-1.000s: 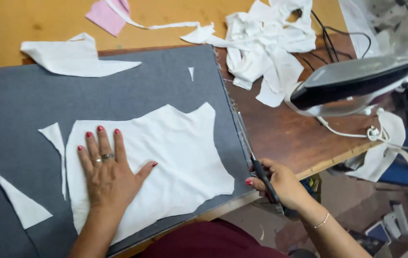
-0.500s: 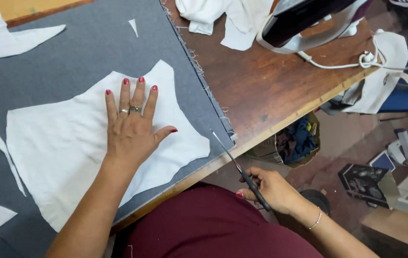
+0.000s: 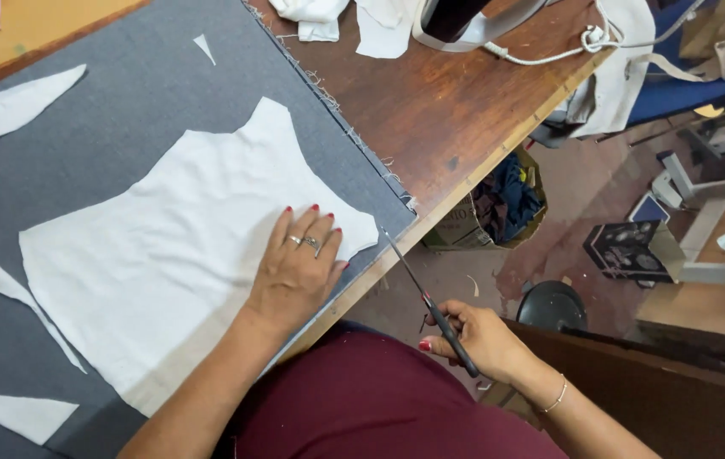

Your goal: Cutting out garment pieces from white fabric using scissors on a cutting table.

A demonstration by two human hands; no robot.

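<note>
Workshop table under me, brown wood [image 3: 430, 110], with a grey cloth [image 3: 124, 136] spread over its left part. On that cloth lies the white piece [image 3: 175, 255], cut to a bodice shape, flat, neck notch toward 12 o'clock. My left hand [image 3: 299, 272] rests palm-down on its corner at 4 o'clock, fingers spread, pinning it rather than gripping. My right hand [image 3: 481, 340] hangs off the table edge at 4 o'clock from the piece, closed around the handles of the scissors [image 3: 426, 302]; blades look shut, tip pointing up toward the table edge near the cloth corner. White offcuts [image 3: 5, 289] lie at 9 o'clock, another scrap [image 3: 14, 106] at 11. Cloth heap [image 3: 328, 17] and a cord [image 3: 541, 55] sit at 1 o'clock; a scrap box [image 3: 498, 204] stands on the floor below. I judge the piece light, limp and quick to slide or wrinkle, so I'd press it flat near an edge, or lift by two corners.
</note>
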